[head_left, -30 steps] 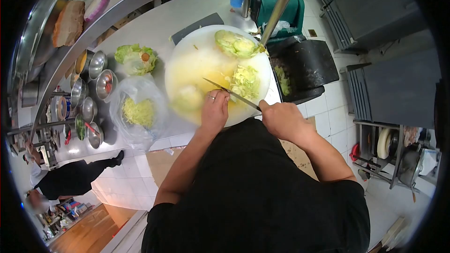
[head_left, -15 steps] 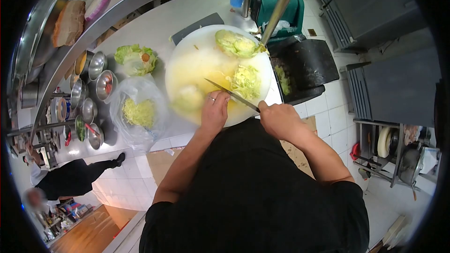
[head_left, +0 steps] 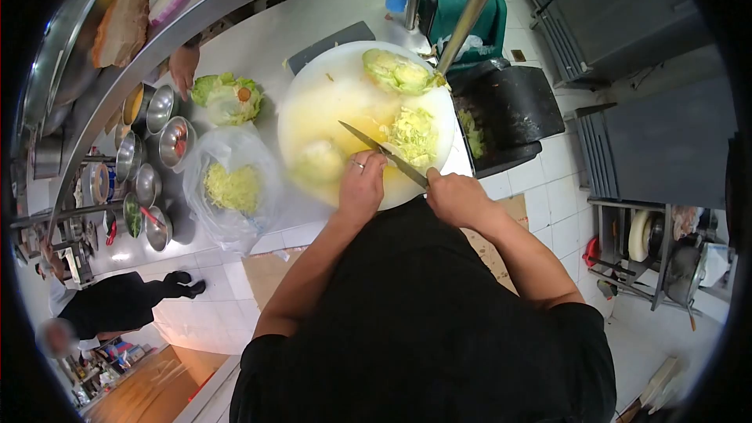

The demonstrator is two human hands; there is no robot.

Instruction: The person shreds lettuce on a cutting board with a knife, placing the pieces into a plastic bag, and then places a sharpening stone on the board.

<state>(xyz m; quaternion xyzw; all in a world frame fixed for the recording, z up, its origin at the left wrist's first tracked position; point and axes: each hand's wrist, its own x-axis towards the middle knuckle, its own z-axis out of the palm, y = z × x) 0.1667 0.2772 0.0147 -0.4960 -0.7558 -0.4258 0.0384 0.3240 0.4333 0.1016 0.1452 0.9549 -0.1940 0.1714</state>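
Note:
My right hand is wrapped round the handle of a kitchen knife, whose blade points up and left over the white round cutting board. Against the blade, with its fingers curled down, is my left hand, a ring on one finger; whatever lies under its fingertips is hidden. A pale, rounded piece of lettuce sits just left of that hand. Right of the blade lies a heap of shredded lettuce. A cut lettuce half rests at the board's far edge.
Left of the board are a plastic bag of shreds, a lettuce head and several metal bowls. Another person's hand reaches in beside the lettuce head. A black bin stands right. A metal post rises beyond the board.
The other person's hand has come into view near the lettuce head. My right hand and the knife have shifted slightly left. My left hand has stayed nearly in place.

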